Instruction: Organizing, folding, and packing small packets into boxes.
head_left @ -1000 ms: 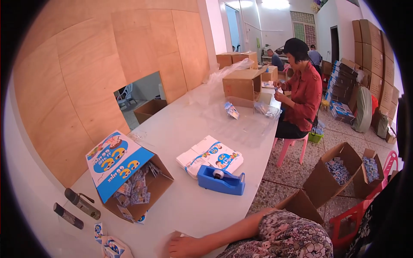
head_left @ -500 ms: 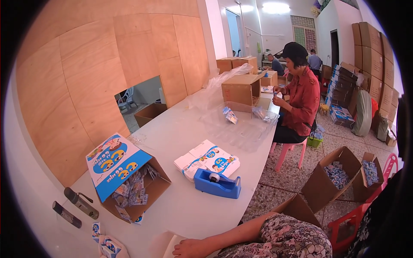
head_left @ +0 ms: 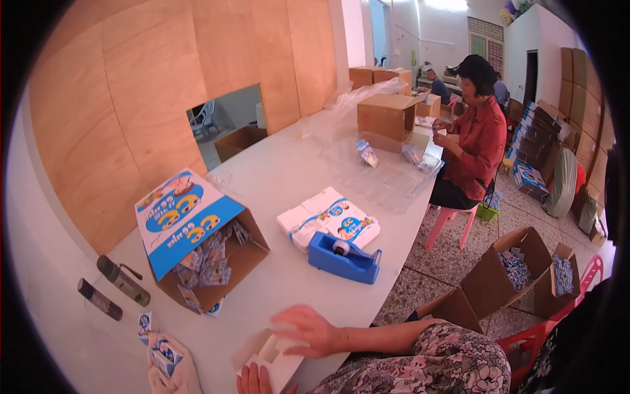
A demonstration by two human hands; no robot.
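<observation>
A small white carton with raised flaps lies at the table's near edge. Fingers of my left hand press against its near-left side; the rest of that hand is beyond the lower edge. My right hand is over the carton's far end, fingers spread and blurred, with nothing visible in them. A floral sleeve covers that arm. Ahead stands a blue tape dispenser beside a stack of flattened white printed cartons. To the left, an open printed cardboard box on its side holds many small packets.
Two dark bottles stand at left, near a beige cloth-like bundle with small blue-white boxes. Across the table, a person in red works beside a brown box and clear plastic sheeting. Packet-filled boxes stand on the floor at right.
My right hand has lifted off the carton and its fingers have spread. My left fingers have come into view on the carton. The whole view has shifted, moving the scene slightly right.
</observation>
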